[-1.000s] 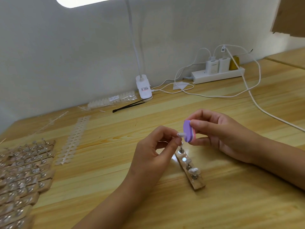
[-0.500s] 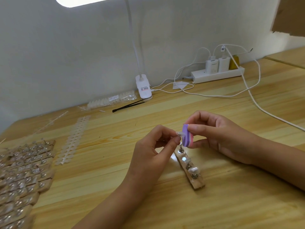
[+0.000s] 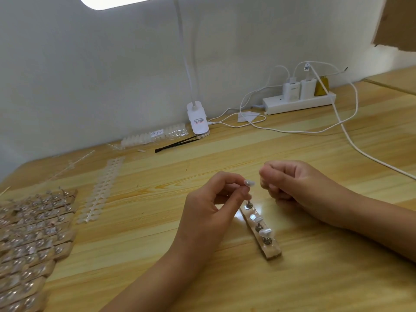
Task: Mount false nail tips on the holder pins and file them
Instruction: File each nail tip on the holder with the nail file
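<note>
My left hand (image 3: 209,206) pinches a metal pin topped by a clear false nail tip (image 3: 249,183), held just above the far end of the wooden holder strip (image 3: 273,252). Two more tips (image 3: 265,232) sit on pins further down the strip. A little to the right of the raised tip is my right hand (image 3: 292,188), blurred and with its fingers curled in. The purple file block does not show in it and does not lie on the desk.
Several wooden holder strips (image 3: 33,233) with pins are piled at the left edge. Strips of nail tips (image 3: 101,190), a bag of tips (image 3: 155,137) and black tweezers (image 3: 175,144) lie further back. A lamp clamp (image 3: 198,119), power strip (image 3: 299,101) and white cables (image 3: 360,154) line the wall.
My right hand has pulled the purple file block off the raised tip and turned, so the block is out of sight. My left hand holds the pin as before.
</note>
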`<state>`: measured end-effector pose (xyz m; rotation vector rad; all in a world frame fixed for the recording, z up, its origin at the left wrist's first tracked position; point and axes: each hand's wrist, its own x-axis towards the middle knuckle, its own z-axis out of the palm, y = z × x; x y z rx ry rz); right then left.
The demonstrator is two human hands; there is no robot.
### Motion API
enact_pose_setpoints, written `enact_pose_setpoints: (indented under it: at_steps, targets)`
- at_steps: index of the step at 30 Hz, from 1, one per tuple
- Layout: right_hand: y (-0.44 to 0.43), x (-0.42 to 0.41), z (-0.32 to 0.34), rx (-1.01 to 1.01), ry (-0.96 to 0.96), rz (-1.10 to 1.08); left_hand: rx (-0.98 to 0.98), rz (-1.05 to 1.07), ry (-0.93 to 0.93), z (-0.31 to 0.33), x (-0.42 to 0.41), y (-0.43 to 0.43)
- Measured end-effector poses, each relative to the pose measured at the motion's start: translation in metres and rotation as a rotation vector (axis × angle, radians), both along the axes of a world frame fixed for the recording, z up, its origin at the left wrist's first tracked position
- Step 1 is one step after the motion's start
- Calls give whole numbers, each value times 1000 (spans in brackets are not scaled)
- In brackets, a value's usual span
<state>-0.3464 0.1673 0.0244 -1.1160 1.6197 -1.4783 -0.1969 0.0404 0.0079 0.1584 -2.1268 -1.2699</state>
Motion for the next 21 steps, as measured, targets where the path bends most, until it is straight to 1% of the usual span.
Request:
enact_pose_setpoints:
  at_steps: [2, 5, 10, 15, 18, 20, 21]
  targets:
    - [1, 1, -1, 60, 56, 48, -28, -4, 0, 0, 0, 1]
    - [0, 1, 0, 114, 78, 90, -102, -10, 4, 1, 0, 0]
    - [2, 1, 4, 123, -60, 196, -202, 2, 45, 0, 2, 1]
    - [1, 5, 4, 125, -112, 194, -198, 13, 75, -1, 3, 0]
    - [0, 7, 5, 137, -69, 135, -168, 5, 63, -1, 1, 0]
    - [-1, 7, 5, 135, -13, 58, -92, 4, 37, 0, -1, 0]
    - [-3, 7, 4, 121, -18, 22, -24, 7, 28, 1, -2, 0]
